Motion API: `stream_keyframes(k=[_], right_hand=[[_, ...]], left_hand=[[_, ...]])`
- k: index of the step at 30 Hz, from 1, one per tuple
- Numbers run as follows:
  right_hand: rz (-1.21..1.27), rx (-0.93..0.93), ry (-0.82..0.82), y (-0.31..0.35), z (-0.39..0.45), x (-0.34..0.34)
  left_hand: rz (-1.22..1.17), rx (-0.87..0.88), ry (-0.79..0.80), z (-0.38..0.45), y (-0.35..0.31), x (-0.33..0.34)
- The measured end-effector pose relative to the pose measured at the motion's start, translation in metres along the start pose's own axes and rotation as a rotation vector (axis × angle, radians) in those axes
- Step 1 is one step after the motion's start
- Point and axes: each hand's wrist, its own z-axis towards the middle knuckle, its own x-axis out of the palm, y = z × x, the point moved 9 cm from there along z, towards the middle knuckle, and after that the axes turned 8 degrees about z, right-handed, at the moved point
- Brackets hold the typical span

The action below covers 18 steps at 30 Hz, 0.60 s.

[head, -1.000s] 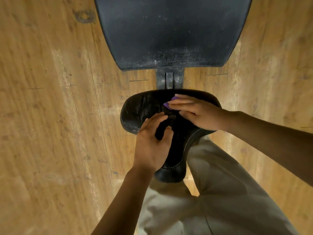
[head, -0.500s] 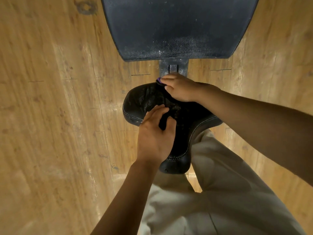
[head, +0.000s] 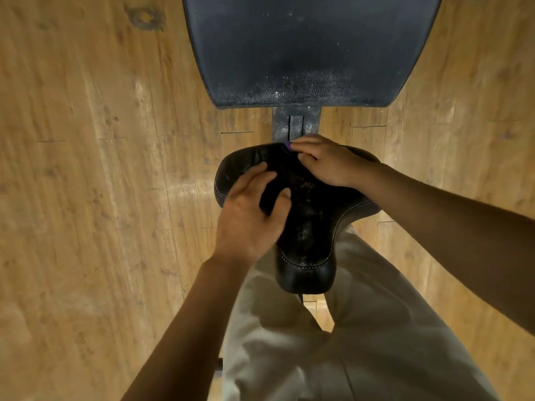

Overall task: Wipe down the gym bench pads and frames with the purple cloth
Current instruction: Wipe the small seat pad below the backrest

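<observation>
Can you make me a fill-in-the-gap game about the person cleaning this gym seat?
1. The little bit of cloth peeking out under the right hand is ____ in colour.
2. The left hand rests on the black ____ pad.
3. The floor around the bench is made of ____.
4. The right hand sits at the seat's far edge, close to the dusty metal ____.

Missing words: purple; seat; wood; frame
</observation>
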Motion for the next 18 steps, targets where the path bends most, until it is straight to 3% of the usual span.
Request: stream_keyframes(k=[5, 12, 15, 18], right_hand=[[-0.054, 0.057, -0.019, 0.015, -0.024, 0.009], [0.048, -0.033, 0.035, 0.081, -0.124, 0.014], [-0.009, 0.030, -0.003, 0.078, -0.103, 0.015], [-0.060, 0.230, 0.008, 0.046, -0.045, 0.020]], left_hand=[[0.194, 0.039, 0.205, 0.026, 0.059, 0.015], [0.178, 0.192, 0.217, 0.032, 0.072, 0.025], [0.152, 0.261, 0.233, 0.030, 0.077, 0.026], [0.147, 0.311, 0.258, 0.033, 0.079, 0.025]])
